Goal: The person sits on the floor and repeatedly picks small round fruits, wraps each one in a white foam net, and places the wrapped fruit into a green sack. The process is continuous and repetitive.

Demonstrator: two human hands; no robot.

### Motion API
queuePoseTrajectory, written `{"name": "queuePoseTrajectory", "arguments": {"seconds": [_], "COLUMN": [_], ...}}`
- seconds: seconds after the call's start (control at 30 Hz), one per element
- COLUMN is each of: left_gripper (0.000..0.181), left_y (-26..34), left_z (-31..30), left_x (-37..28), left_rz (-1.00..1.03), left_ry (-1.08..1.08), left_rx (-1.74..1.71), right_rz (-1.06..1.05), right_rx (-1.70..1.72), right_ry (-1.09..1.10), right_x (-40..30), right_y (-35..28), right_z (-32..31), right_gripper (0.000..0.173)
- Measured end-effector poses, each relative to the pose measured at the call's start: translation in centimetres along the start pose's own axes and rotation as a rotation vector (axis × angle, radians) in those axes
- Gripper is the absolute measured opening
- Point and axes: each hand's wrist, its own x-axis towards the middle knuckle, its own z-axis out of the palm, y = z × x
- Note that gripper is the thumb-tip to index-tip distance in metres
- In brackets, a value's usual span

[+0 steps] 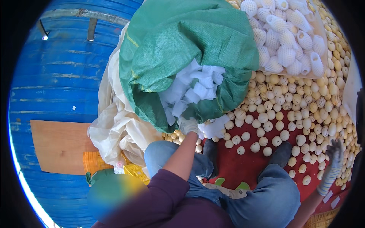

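Observation:
My left hand (pixel 188 125), in a pale work glove, is at the near rim of a big green woven sack (pixel 228 42). Its fingertips are partly hidden against the rim, so I cannot tell if they grip anything. White foam net sleeves (pixel 199 85) lie in the sack's mouth, and more foam sleeves (pixel 214 126) rest just outside it. Far to the right, my right hand (pixel 333 162) wears a grey glove with a striped cuff. Its fingers are apart, with nothing seen in them, above a spread of small pale pepino melons (pixel 278 125).
A clear-walled bin (pixel 308 74) of foam-sleeved fruit stands at the upper right. Melons are strewn over the red ground sheet (pixel 236 165) around my feet. Left are crumpled white sheeting (pixel 117 114), a wooden board (pixel 62 145), a yellow crate (pixel 137 172) and a blue corrugated wall (pixel 57 71).

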Motion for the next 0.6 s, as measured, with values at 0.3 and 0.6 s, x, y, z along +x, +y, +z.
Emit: {"name": "queuePoseTrajectory", "arguments": {"seconds": [0.3, 0.6], "left_gripper": [0.082, 0.046], "left_y": [-7.8, -2.4], "left_z": [6.5, 7.6], "left_x": [1.1, -8.7], "left_rz": [-0.35, 0.244], "left_ry": [-0.557, -0.743], "left_rx": [-0.042, 0.226], "right_rz": [0.381, 0.37], "right_rx": [0.138, 0.158], "right_ry": [-0.062, -0.023], "right_x": [-8.6, -6.9], "right_y": [3.8, 3.2], "right_z": [6.6, 7.5], "right_gripper": [0.043, 0.04]}}
